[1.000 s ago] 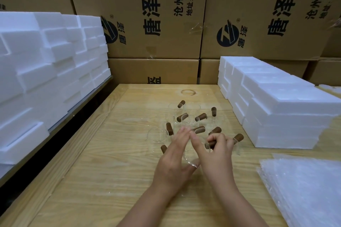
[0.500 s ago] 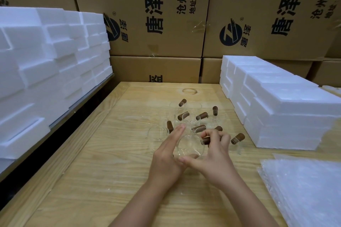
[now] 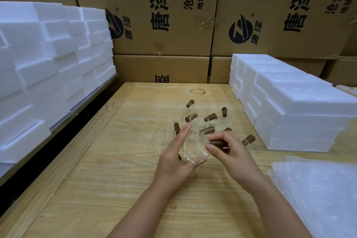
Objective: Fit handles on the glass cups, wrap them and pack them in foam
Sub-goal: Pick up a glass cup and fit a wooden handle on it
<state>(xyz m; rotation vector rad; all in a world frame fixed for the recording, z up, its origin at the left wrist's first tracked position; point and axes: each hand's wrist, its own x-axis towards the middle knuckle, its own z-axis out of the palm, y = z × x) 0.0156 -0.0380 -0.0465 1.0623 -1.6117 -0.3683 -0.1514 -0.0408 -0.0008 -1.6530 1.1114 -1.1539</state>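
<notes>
Head view.
- Glass cup (image 3: 195, 147): clear, outline faint, held above the counter (image 3: 116, 179).
- Brown handle (image 3: 217, 142): mostly covered; its join to the glass cup was not discernible.
- Other cups (image 3: 202, 120), beyond the glass cup: walls barely visible, count uncertain.
- Bubble wrap (image 3: 318, 189), right of the glass cup: cut off at the frame edge.
- Left hand (image 3: 173, 158): cradled the glass cup, forefinger extended along its side, thumb below.
- Right hand (image 3: 229, 152): fingers curled, pinching the brown handle.

Clear tilted cup (image 3: 195, 148), brown handle (image 3: 216, 142) perhaps attached
</notes>
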